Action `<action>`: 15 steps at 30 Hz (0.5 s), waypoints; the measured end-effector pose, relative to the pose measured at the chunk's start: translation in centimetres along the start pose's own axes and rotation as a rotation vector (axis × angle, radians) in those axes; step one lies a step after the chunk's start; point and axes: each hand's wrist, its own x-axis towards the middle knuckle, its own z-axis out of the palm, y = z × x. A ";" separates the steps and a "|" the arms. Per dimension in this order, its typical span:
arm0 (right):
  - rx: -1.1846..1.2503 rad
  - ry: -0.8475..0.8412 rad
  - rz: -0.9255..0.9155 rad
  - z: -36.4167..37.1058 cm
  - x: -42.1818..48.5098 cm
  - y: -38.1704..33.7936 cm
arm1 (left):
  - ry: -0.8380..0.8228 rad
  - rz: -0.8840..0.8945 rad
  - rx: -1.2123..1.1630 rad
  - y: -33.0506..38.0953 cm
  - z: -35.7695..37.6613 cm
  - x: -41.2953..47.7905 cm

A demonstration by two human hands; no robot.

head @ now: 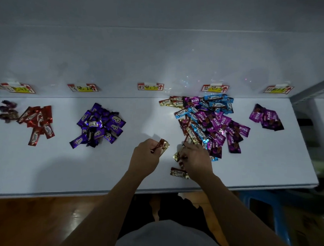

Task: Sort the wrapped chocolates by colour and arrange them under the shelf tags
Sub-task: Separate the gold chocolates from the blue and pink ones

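My left hand (pixel 147 157) grips a brown-and-gold chocolate (pixel 163 144) just above the white shelf (pixel 66 169). My right hand (pixel 195 159) pinches another gold-brown chocolate (pixel 178 155) at the near edge of the mixed heap (pixel 209 120) of brown, blue and magenta wrappers. One brown Choco bar (pixel 179 172) lies loose by my right wrist. Sorted piles lie under the tags: red (pixel 38 122), purple (pixel 100 124) and magenta Kiss (pixel 266 117). The brown tag (pixel 150 86) has bare shelf below it.
Several paper tags run along the back wall, among them a blue tag (pixel 215 88) and a pink tag (pixel 278 89). Round dark foil sweets (pixel 7 111) sit at the far left. The shelf's front edge (pixel 67 193) is near me; a blue stool (pixel 269 211) stands below right.
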 end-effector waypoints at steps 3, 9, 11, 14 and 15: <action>-0.075 -0.060 -0.125 0.4 1.4 -0.6 | -0.013 -0.044 0.004 -0.3 0.4 0.1; -0.155 -0.119 -0.127 0.3 3.1 -0.3 | -0.008 -0.124 -0.033 -0.6 1.6 -0.2; -0.153 -0.118 -0.100 0.2 3.2 0.0 | 0.003 -0.131 -0.045 -0.5 2.0 -0.3; -0.181 -0.141 -0.081 0.3 2.8 0.6 | 0.017 -0.127 -0.050 -0.3 2.7 -0.4; -0.195 -0.144 -0.079 0.4 2.7 0.9 | 0.017 -0.121 -0.040 -0.3 2.9 -0.4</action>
